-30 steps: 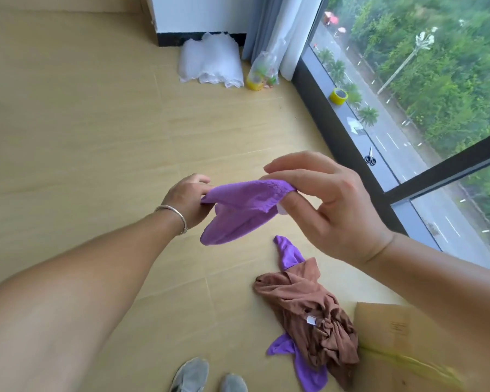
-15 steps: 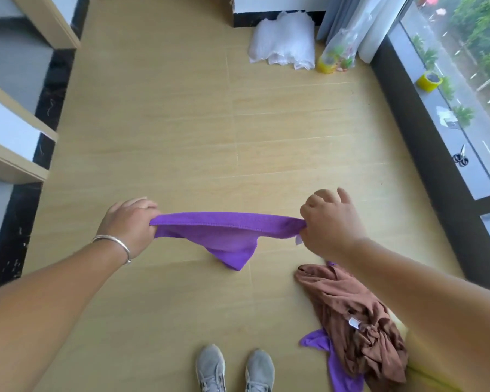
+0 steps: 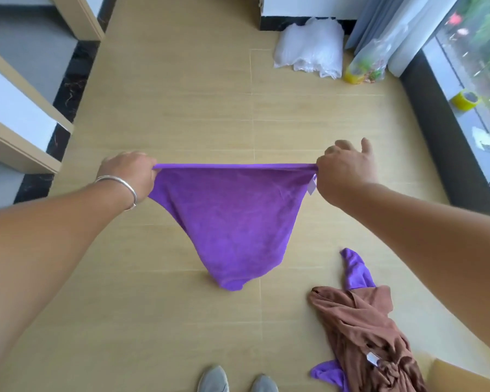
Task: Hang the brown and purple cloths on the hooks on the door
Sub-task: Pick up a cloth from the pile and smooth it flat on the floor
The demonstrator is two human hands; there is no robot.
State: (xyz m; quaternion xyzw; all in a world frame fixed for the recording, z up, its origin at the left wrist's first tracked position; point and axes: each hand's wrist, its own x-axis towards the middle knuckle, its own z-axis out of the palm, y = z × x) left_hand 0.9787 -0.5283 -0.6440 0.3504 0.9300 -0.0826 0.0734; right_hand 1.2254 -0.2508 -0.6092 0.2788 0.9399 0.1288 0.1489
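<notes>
Your left hand point(image 3: 130, 172) grips one top corner of the purple cloth point(image 3: 229, 219), fingers curled round the hem. A silver bangle point(image 3: 119, 183) sits on that wrist. Your right hand point(image 3: 344, 168) pinches the opposite corner; the thumb and first fingers are clamped on the fabric, and one or two other fingers seem to stick up loose, though the angle makes that hard to read. The top edge is pulled taut and level between both hands. The rest hangs down to a point above the wooden floor point(image 3: 181, 94), apart from it as far as you can see. A small label point(image 3: 312, 188) dangles beside your right hand. On the floor to your lower right: a crumpled brown cloth point(image 3: 362, 332) lying over a second purple cloth point(image 3: 355, 271). Grey shoes point(image 3: 212, 379) at the bottom edge.
</notes>
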